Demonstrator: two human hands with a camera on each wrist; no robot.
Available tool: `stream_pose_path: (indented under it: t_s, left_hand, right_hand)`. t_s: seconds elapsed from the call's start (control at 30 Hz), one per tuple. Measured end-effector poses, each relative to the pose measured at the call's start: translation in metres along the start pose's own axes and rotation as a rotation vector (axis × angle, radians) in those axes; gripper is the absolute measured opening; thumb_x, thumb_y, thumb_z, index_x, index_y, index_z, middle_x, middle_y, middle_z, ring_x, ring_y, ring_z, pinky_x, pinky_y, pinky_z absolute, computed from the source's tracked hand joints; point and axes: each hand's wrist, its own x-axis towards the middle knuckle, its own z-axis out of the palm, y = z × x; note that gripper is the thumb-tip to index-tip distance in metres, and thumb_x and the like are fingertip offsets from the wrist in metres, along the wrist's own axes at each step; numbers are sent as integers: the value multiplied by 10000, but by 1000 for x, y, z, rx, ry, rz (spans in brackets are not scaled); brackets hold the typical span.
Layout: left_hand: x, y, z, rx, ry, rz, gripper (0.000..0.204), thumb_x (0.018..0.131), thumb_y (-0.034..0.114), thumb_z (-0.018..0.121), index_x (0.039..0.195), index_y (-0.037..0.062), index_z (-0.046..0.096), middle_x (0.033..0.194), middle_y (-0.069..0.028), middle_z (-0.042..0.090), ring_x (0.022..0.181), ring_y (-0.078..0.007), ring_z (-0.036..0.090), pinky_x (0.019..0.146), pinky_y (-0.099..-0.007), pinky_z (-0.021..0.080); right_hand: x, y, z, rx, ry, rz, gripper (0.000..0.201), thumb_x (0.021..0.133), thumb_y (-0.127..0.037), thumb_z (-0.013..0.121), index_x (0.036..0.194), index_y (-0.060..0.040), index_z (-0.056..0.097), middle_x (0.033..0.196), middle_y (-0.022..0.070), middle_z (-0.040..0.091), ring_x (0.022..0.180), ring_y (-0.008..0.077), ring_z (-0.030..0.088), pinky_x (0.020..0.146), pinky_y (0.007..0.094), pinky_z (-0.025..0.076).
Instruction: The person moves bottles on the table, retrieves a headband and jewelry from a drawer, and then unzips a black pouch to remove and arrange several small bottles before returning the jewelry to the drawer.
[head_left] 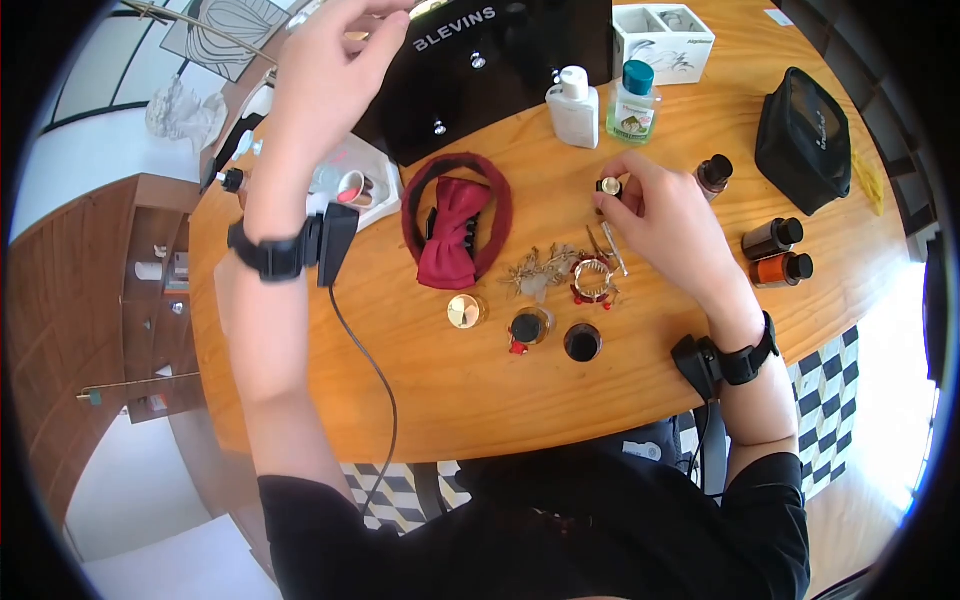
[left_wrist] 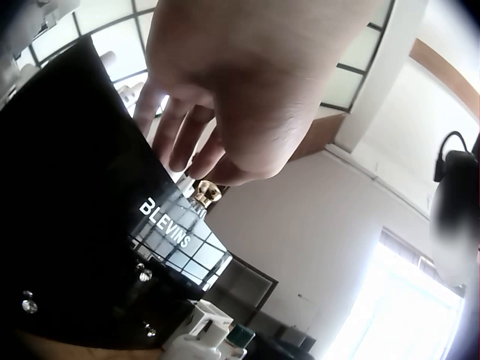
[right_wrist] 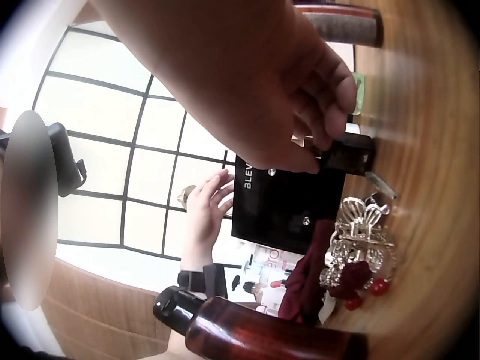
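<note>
My left hand (head_left: pixel 335 75) is raised over the top of a black glossy drawer box (head_left: pixel 490 90) lettered BLEVINS. Its fingers are loosely extended beside a faceted gold cap (left_wrist: pixel 207 193) at the box's top. On the table in front of the box, my right hand (head_left: pixel 665 215) pinches a small dark bottle (right_wrist: pixel 351 154) with a gold-and-black top between thumb and fingers. Metal hair clips (head_left: pixel 612 250) and a ring-shaped hair clip with red beads (head_left: pixel 592 280) lie just below that hand. A burgundy bow (head_left: pixel 455 235) and a headband (head_left: pixel 500 190) lie to its left.
Behind the right hand stand a white bottle (head_left: pixel 574 112) and a green-capped bottle (head_left: pixel 635 105). Brown bottles (head_left: pixel 775 238) and a black pouch (head_left: pixel 805 140) are at the right. Small bottles (head_left: pixel 530 325) stand near the front; a white tray (head_left: pixel 385 205) sits left.
</note>
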Motion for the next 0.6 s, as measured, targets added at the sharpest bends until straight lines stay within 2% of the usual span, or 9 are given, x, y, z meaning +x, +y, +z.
stream_pose_path:
  t_s: [0.07,0.13,0.2,0.3,0.4,0.6]
  left_hand:
    - [-27,5,-6,56,-20,108,226,1007,165,661,1178,39,737,1062,-41,724,945,-115,666,845,-279,511]
    - [-58,25,-12,119,-41,243,147,899,74,735,1043,42,735,969,-75,695,869,-185,676,777,-300,537]
    - [-92,33,-12,93,-141,267,173,889,123,750,1046,54,725,986,-69,677,879,-209,680,791,-321,543]
    - [-135,41,-16,97,-597,92,307,850,128,793,1141,82,705,1122,-85,660,1004,-255,681,845,-343,549]
    - [-165,39,-7,119,-715,-24,360,833,137,801,1174,93,692,1170,-71,633,1038,-283,673,863,-368,557]
    - [-190,27,4,135,-704,29,377,832,134,793,1179,76,658,1163,-75,617,1021,-291,673,844,-376,563]
  right_hand:
    - [0,2,1,-3,-1,-6,203,911,-181,702,1042,-30,666,675,131,695,662,334,699,629,422,539]
    - [1,2,1,-8,-7,-2,203,914,-181,699,1048,-33,666,673,127,692,668,329,702,635,423,539]
    - [0,1,1,-13,-8,9,213,915,-168,708,1065,-24,662,675,115,661,654,275,664,629,384,514]
    - [-1,3,3,-5,7,2,237,911,-133,736,1092,-3,652,666,87,590,593,170,560,596,309,459]
    - [0,1,2,-15,-5,18,203,920,-187,697,1056,-37,673,666,110,670,647,305,676,622,394,511]
    - [1,-1,2,-50,-6,23,196,914,-184,699,1046,-41,677,653,102,655,650,291,669,619,390,502]
